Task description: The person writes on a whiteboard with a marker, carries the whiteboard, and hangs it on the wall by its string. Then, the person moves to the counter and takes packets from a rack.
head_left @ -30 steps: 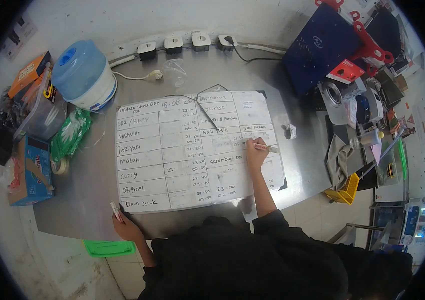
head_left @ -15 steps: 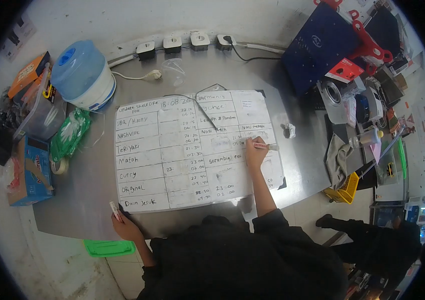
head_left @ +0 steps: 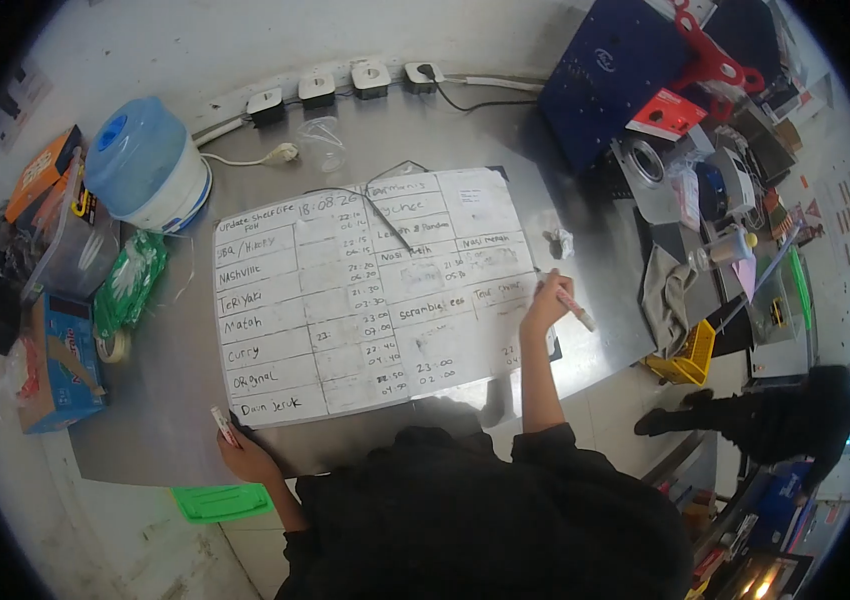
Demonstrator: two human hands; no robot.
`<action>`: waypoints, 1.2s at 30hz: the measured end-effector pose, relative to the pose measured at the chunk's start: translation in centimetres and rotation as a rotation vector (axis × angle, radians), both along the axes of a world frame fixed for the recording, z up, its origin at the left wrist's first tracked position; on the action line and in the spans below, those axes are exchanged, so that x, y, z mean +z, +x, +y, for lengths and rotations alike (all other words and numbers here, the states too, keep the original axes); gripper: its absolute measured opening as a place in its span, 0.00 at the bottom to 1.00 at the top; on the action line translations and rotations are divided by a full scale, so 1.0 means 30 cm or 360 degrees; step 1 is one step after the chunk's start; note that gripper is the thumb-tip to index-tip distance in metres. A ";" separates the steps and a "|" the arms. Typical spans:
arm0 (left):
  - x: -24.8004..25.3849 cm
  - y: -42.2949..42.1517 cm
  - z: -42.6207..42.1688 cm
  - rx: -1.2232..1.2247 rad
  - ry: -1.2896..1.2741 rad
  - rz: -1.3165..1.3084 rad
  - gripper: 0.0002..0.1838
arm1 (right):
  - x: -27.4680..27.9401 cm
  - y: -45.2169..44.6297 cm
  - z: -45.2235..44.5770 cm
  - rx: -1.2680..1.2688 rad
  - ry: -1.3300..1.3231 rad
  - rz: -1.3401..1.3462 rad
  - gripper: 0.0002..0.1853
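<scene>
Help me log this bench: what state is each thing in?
White rectangular board, flat, written on
Red-and-white marker, gripped by left hand
Second such marker, gripped by right hand
Rightmost white wall socket, black plug inserted
Three other white wall sockets, empty
White corded plug, unplugged
White paper wad, crumpled

Whiteboard (head_left: pixel 360 300) on table (head_left: pixel 165 360), sockets (head_left: pixel 370 80) behind

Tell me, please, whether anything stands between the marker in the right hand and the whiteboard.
Nothing visible does: the right hand holds the marker at the right edge of the whiteboard. The crumpled white scrap lies beyond that edge, and a dark strip crosses the upper middle, clear of the marker.
</scene>
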State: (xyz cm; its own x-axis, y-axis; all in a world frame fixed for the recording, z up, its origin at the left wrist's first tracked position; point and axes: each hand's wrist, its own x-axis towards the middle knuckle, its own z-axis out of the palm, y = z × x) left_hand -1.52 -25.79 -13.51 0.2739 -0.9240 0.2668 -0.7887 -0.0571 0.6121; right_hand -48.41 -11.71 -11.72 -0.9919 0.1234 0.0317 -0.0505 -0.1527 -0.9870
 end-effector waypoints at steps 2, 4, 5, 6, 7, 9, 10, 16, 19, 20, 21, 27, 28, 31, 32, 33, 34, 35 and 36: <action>-0.006 0.006 -0.010 -0.0011 -0.0007 0.0002 0.17 | 0.025 -0.030 0.070 -0.0146 -0.0146 0.0078 0.12; -0.014 0.012 -0.003 -0.0007 -0.0055 -0.0085 0.17 | 0.049 -0.035 0.130 -0.0192 -0.0074 0.0026 0.12; -0.017 0.015 0.001 -0.0020 -0.0049 -0.0083 0.17 | 0.056 -0.033 0.154 -0.0190 -0.0067 0.0008 0.12; -0.018 0.017 0.001 -0.0017 -0.0022 -0.0049 0.17 | 0.061 -0.032 0.173 -0.0186 -0.0063 -0.0009 0.12; -0.018 0.016 -0.001 -0.0013 0.0001 -0.0014 0.17 | 0.058 -0.033 0.188 -0.0196 -0.0064 -0.0006 0.12; 0.013 -0.002 0.005 0.0009 0.0013 -0.0074 0.17 | 0.039 -0.044 0.205 -0.0134 0.0020 0.0016 0.12; 0.024 -0.013 0.011 0.0041 0.0030 -0.0141 0.17 | 0.030 -0.052 0.209 -0.0139 0.0021 0.0024 0.12; -0.020 0.000 0.002 0.0104 -0.0021 -0.0159 0.17 | 0.028 -0.087 0.174 0.0328 0.0159 0.0051 0.11; -0.024 -0.004 0.006 0.0141 -0.0013 -0.0213 0.17 | 0.004 -0.120 0.126 0.0483 0.0116 -0.0032 0.10; -0.032 0.003 0.007 0.0155 -0.0013 -0.0225 0.17 | -0.005 -0.125 0.108 0.0558 0.0133 -0.0068 0.11; -0.038 0.010 0.005 0.0100 -0.0022 -0.0204 0.17 | -0.016 -0.128 0.085 0.0579 0.0078 -0.0116 0.10; -0.018 -0.012 0.004 0.0095 -0.0003 -0.0196 0.17 | -0.135 -0.169 0.034 0.0570 0.0194 0.0113 0.09; -0.014 -0.006 0.010 0.0057 0.0037 -0.0189 0.17 | -0.126 -0.172 0.035 0.0571 0.0193 0.0102 0.09; -0.034 0.022 0.008 0.0014 0.0069 -0.0209 0.16 | -0.103 -0.193 0.044 0.0598 0.0159 0.0076 0.09; -0.043 0.022 0.009 0.0010 0.0070 -0.0211 0.16 | -0.101 -0.201 0.045 0.0623 0.0094 0.0053 0.09; -0.051 0.023 0.008 0.0024 0.0008 -0.0225 0.16 | -0.096 -0.204 0.042 0.0650 0.0025 0.0031 0.09; -0.055 0.026 0.004 0.0043 -0.0056 -0.0235 0.16 | -0.099 -0.205 0.043 0.0653 0.0019 0.0034 0.09; -0.046 0.020 0.006 0.0049 -0.0064 -0.0232 0.16 | -0.114 -0.205 0.048 0.0646 0.0056 0.0071 0.09; -0.041 0.011 0.008 0.0056 -0.0058 -0.0220 0.16 | -0.129 -0.208 0.048 0.0639 0.0092 0.0110 0.08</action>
State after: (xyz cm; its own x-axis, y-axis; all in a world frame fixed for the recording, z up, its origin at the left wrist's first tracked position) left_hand -1.18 -25.55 -14.73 0.2642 -0.9036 0.3371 -0.8634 -0.0659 0.5001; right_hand -54.64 -10.27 -15.60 -0.9561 -0.2773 0.0952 -0.0645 -0.1179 -0.9909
